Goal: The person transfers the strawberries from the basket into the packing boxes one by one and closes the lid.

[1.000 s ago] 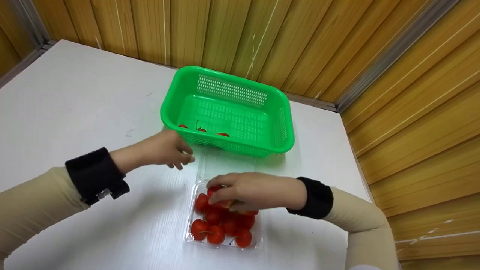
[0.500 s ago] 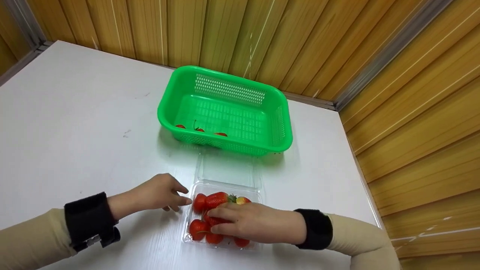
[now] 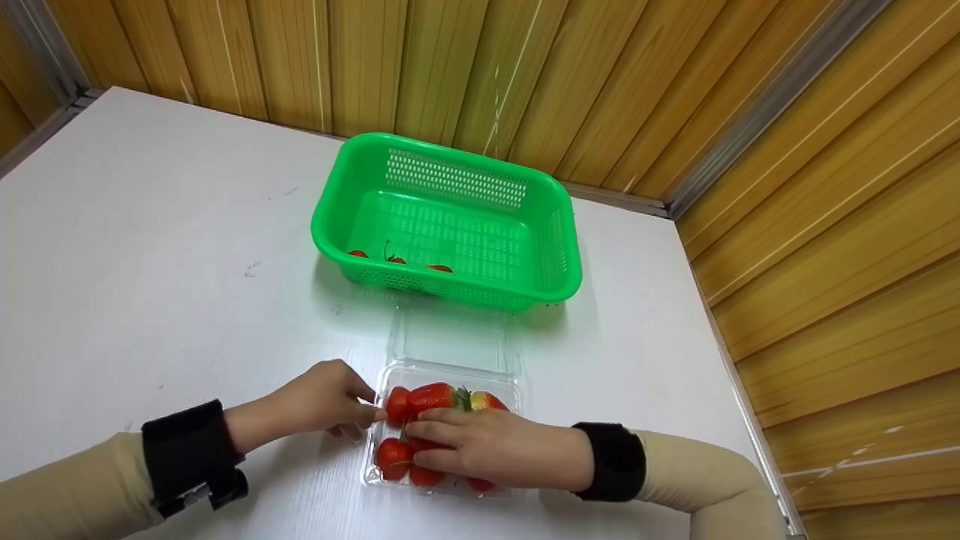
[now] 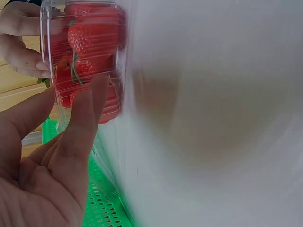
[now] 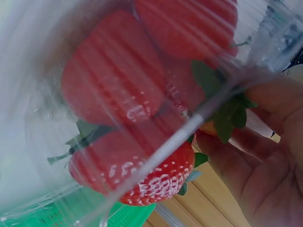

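Note:
A clear plastic box (image 3: 450,368) holds several red fruits, among them a strawberry (image 3: 431,397) at its far side and a round red fruit (image 3: 394,457) with a thin stem near the left front. My right hand (image 3: 499,450) rests over the fruit, its fingers fairly straight and covering part of it. At the box's left side is my left hand (image 3: 322,397), with thumb and fingertips at the rim. The left wrist view puts those fingers (image 4: 80,113) by the side wall, not curled round anything. Through the wall in the right wrist view shows a strawberry (image 5: 137,165) with green leaves.
The box's clear lid (image 3: 454,334) lies folded back toward a green basket (image 3: 491,289). A few red fruits (image 3: 439,268) sit along the basket's near side. A wood-panelled wall (image 3: 442,75) rises behind the white table (image 3: 187,225), another on the right.
My left hand has come down from beside the basket to the box's left edge. My right hand has moved nearer to me over the fruit, uncovering the far strawberries.

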Available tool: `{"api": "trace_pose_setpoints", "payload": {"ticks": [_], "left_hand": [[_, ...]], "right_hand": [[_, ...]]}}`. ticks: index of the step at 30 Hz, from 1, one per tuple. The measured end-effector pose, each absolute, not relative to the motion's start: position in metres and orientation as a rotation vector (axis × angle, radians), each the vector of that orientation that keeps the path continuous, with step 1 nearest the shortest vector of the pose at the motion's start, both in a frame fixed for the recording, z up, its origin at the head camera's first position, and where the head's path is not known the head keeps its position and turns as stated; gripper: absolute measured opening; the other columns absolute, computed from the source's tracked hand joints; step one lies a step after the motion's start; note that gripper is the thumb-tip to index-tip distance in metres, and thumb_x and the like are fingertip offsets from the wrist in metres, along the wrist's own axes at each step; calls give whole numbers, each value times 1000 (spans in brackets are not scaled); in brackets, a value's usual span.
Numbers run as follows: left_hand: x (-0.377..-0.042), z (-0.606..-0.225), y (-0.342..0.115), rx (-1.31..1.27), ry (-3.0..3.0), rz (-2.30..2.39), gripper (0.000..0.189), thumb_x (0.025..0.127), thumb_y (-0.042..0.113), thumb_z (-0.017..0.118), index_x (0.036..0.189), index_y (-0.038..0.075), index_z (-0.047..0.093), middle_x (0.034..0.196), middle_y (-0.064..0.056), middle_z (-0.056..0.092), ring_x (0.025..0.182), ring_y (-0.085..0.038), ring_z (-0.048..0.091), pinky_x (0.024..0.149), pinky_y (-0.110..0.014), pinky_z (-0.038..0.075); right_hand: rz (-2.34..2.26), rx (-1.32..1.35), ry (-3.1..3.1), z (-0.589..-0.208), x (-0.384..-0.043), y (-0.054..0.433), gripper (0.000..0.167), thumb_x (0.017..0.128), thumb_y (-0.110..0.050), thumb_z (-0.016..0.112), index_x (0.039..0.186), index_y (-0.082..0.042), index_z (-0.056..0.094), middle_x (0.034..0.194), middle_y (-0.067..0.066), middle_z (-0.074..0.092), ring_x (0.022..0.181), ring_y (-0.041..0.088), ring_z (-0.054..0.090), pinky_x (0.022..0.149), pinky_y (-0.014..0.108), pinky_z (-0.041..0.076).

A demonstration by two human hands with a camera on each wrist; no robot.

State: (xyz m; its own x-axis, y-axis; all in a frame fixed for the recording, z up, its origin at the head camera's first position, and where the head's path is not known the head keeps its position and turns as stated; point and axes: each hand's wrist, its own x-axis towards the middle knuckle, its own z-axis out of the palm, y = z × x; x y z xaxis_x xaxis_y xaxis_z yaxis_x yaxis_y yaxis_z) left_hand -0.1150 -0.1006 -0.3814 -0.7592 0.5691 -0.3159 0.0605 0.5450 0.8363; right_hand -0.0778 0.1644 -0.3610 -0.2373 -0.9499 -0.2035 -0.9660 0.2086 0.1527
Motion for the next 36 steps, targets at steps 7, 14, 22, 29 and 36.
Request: {"api": "trace_pose_setpoints", "payload": {"ticks": [7, 14, 22, 29, 36], "left_hand": [[-114, -381, -99, 549, 2240, 1154, 16, 90, 9, 75, 98, -4, 79, 74, -13, 76, 60, -20, 73, 55, -27, 59], [-114, -379, -101, 562, 2263, 1120, 15, 92, 11, 73, 89, -2, 79, 73, -11, 75, 60, -17, 72, 55, -27, 59], [-118, -363, -111, 565, 2293, 1064, 25, 96, 18, 69, 106, -4, 78, 83, -14, 78, 68, -23, 76, 59, -30, 61], [-141, -315, -123, 670, 2419, 1063, 32, 100, 21, 65, 118, -4, 74, 95, -17, 79, 80, -23, 76, 67, -30, 62], [-180, -253, -124, 742, 2641, 1062, 39, 102, 27, 62, 128, -2, 69, 103, -19, 79, 89, -25, 74, 76, -36, 59]], "right_hand": [[442, -1913, 2410, -366, -77, 164, 43, 94, -18, 73, 135, -20, 60, 151, 4, 56, 142, 20, 53, 113, 25, 49], [436, -1888, 2418, -364, -75, 164, 44, 95, -22, 74, 136, -20, 59, 153, 5, 54, 144, 21, 51, 111, 27, 51], [319, -1827, 2354, -346, -71, 167, 43, 97, -16, 71, 137, -22, 59, 154, 5, 53, 144, 21, 52, 99, 25, 58], [127, -1839, 2342, -296, -83, 165, 44, 93, -23, 77, 135, -18, 64, 144, 6, 61, 133, 19, 61, 100, 25, 58], [-118, -1582, 2498, -241, -146, 157, 44, 94, -21, 75, 135, -10, 64, 144, 13, 62, 136, 28, 58, 106, 37, 56]]}}
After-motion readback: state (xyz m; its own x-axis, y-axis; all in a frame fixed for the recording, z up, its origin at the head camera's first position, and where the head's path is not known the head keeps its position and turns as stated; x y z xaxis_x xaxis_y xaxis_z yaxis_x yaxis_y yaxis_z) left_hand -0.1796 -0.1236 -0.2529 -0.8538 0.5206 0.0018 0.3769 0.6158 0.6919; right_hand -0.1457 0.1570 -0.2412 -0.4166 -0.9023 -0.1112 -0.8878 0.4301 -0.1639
